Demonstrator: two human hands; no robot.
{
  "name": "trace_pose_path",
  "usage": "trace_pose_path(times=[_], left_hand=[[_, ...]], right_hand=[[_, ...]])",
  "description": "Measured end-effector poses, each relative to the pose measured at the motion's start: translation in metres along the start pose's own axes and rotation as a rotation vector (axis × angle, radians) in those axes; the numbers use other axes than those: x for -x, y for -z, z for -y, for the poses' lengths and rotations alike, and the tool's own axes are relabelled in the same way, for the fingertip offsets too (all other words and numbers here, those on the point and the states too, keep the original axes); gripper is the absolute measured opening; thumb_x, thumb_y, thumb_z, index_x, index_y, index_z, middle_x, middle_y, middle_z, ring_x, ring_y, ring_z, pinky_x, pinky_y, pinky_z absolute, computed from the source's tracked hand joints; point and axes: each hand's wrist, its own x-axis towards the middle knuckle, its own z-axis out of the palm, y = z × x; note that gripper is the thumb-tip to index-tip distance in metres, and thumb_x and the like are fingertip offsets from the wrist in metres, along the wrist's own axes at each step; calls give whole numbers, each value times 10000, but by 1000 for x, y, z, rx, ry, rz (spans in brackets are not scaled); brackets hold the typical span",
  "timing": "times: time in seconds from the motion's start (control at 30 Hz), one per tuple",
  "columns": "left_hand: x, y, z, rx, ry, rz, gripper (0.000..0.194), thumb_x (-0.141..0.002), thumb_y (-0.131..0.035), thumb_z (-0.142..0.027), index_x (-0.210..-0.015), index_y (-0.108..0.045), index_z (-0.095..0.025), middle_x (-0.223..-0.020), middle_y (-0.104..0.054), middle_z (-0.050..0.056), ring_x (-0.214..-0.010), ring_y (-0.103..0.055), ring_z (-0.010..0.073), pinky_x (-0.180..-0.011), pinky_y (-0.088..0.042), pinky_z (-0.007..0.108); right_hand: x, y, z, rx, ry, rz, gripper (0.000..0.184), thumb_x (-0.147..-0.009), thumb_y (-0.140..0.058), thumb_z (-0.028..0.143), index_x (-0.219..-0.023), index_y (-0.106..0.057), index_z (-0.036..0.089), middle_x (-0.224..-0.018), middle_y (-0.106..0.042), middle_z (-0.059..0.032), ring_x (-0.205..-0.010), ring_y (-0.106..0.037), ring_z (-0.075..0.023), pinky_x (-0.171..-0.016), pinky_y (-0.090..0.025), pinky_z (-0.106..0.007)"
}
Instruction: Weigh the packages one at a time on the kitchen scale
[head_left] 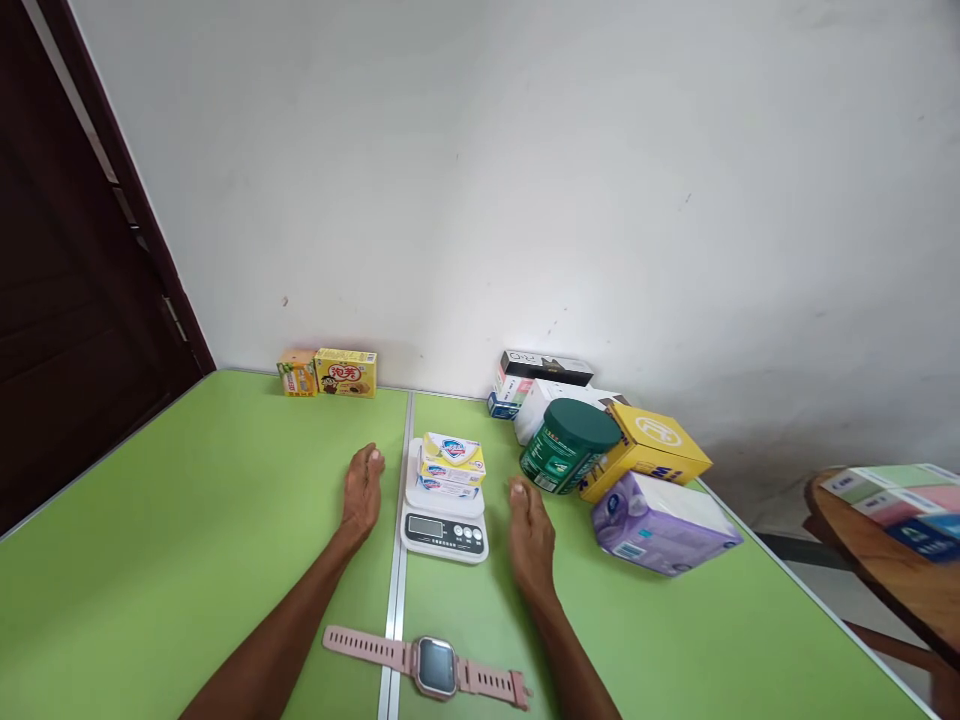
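Note:
A white digital kitchen scale [445,535] lies across the right side of the table's metal seam. Stacked on its platform are a yellow-and-white soap box [454,458] and a second, whiter soap box [448,487] beneath it. My left hand [364,490] rests on edge to the left of the scale, apart from it and holding nothing. On the other side, my right hand [532,535] is held likewise, near the scale and the green tub [570,445]. Both hands look open, palms inward, their fingers partly hidden. Nearer me lies a pink-strapped smartwatch [435,667] with a dark screen.
At the back left stand an orange box [298,373] and a yellow snack box [346,373]. Several packages crowd the right, including a yellow box [652,450] and a purple tissue pack [660,525]. A wooden stool [885,550] holding packs stands beyond the green table's [225,500] right edge.

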Motion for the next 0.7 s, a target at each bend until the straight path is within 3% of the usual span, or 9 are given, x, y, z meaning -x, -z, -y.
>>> trace_pose_path(times=[0.13, 0.53, 0.7], left_hand=[[-3, 2, 13, 69, 28, 45, 766, -951, -409, -806, -1259, -639, -143, -1155, -731, 164, -1057, -744, 271, -1013, -587, 484], [2, 5, 2, 22, 2, 38, 720, -959, -410, -778, -1229, -649, -155, -1174, -724, 175, -1048, -733, 282, -982, -604, 501], [17, 3, -16, -106, -187, 5, 634, -1023, -403, -665, -1347, -605, -158, -1343, -664, 202, -1252, -660, 309, -1128, -506, 526]], right_hand=[[6, -8, -14, 50, 52, 24, 792, -913, -446, 741, -1324, -658, 98, -1364, -689, -250, -1249, -650, -374, -1093, -467, -524], [8, -5, -10, 61, 71, 23, 758, -946, -422, 709, -1323, -660, 96, -1358, -695, -249, -1255, -652, -376, -1100, -467, -539], [19, -6, 6, 24, 199, -25, 683, -1023, -403, 638, -1424, -607, 124, -1440, -654, -218, -1340, -612, -346, -1150, -444, -552]])
